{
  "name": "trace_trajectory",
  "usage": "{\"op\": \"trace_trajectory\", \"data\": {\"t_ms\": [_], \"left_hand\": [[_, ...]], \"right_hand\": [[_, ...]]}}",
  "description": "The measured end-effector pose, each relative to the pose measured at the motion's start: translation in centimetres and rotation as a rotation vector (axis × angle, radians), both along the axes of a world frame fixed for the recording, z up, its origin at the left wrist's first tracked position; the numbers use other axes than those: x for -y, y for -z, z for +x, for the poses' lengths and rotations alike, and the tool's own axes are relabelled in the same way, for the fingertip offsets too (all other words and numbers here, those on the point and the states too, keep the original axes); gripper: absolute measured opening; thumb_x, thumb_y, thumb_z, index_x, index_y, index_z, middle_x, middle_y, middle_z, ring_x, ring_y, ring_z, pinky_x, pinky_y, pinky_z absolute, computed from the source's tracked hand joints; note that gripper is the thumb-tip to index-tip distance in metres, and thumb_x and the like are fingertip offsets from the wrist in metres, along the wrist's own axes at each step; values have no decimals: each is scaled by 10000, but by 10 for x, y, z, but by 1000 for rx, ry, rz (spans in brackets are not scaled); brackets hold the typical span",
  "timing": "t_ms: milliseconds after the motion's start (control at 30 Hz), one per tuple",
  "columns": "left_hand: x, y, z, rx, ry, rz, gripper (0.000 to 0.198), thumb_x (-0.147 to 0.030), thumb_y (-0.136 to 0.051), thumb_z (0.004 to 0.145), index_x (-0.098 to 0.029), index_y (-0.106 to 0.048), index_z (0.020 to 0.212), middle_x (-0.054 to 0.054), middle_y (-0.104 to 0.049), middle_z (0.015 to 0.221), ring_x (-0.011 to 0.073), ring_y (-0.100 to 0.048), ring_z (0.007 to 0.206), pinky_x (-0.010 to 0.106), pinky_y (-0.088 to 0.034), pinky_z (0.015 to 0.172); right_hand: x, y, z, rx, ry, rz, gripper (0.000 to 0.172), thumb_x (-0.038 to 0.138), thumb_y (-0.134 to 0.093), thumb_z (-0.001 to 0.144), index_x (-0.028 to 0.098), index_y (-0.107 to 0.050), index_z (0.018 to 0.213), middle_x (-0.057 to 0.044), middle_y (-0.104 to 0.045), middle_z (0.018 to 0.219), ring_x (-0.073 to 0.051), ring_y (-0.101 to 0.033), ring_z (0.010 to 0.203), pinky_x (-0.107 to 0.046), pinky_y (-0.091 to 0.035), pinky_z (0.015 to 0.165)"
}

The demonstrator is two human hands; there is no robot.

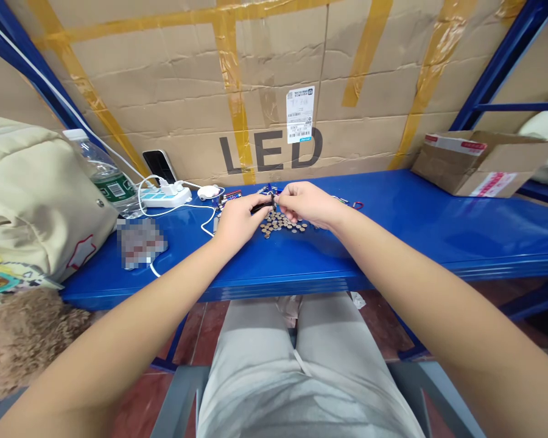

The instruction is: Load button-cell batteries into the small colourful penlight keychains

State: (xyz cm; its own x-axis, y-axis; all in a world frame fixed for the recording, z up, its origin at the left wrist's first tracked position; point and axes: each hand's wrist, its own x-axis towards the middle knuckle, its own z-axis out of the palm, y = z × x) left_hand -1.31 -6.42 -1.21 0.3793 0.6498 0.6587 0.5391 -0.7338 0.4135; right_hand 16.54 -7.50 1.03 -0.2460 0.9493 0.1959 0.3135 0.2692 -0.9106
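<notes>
Both my hands meet above a pile of several small round brown metal pieces (283, 224) on the blue shelf (393, 237). My left hand (238, 218) pinches a thin dark tool (261, 207) that points right. My right hand (305, 202) is closed in a pinch on a small dark part (273, 196), held against the tool's tip. More small parts (231, 196) lie just behind my left hand, and a small red ring (357, 205) lies right of my right hand.
A white power strip (167, 196) with a cable, a phone (159, 164) and a water bottle (104, 173) stand at the back left. A beige bag (31, 194) fills the left end. An open cardboard box (479, 161) sits back right, before a big carton wall (274, 79).
</notes>
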Motion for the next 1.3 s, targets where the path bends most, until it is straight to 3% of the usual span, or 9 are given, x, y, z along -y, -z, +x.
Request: {"op": "trace_trajectory", "data": {"t_ms": [233,467,633,800,933,1033,1133,1300], "left_hand": [[-9,6,-1,168,94,-219,274,-175,-658,760,-172,-621,1032,49,-739,952,188,-701,914,346,-535,886],[-13,7,-3,172,92,-247,211,-238,-661,761,-160,-657,957,67,-726,981,201,-685,928,378,-528,911],[-11,8,-1,199,171,-263,246,-269,-650,787,-150,-671,1001,79,-724,1030,205,-680,969,376,-514,944],[-2,2,-1,102,107,-100,177,-218,-617,818,-186,-699,971,55,-734,1043,205,-672,983,345,-500,916],[6,-5,-2,-144,-34,112,143,-228,-612,849,-248,-717,945,27,-750,1025,239,-675,965,406,-430,950],[6,-6,-2,-154,-23,125,138,-263,-608,861,-243,-711,951,29,-747,1024,236,-672,961,402,-422,953],[2,-4,-2,21,74,-26,161,-289,-630,839,-203,-692,960,48,-734,1040,211,-667,966,345,-477,912],[-3,-2,-5,267,246,-415,271,-340,-688,795,-151,-658,987,80,-731,1003,191,-687,907,360,-519,901]], "right_hand": [[6,-8,-2,-14,32,-81,260,140,-582,808,202,-476,579,-4,-534,518,-99,-507,458,-215,-385,411],[6,-9,2,68,36,-29,200,150,-578,802,193,-496,625,-1,-563,566,-99,-535,479,-225,-439,453],[12,-13,4,173,39,43,180,124,-561,790,197,-486,643,8,-568,562,-99,-542,490,-219,-444,456],[13,-11,2,53,-17,7,206,83,-534,780,193,-464,620,15,-534,561,-72,-470,456,-201,-373,424],[8,-7,1,-87,-88,-190,237,115,-536,802,192,-439,600,28,-463,517,-64,-402,420,-203,-313,393],[5,-6,2,-151,-142,-280,264,202,-525,854,197,-432,606,28,-439,505,-73,-378,409,-219,-295,382],[6,-8,3,-40,-100,-127,251,269,-505,898,198,-458,661,12,-490,554,-88,-424,437,-233,-335,417],[7,-7,9,323,-11,326,139,320,-516,904,204,-517,827,5,-576,685,-125,-512,595,-247,-378,561]]}}
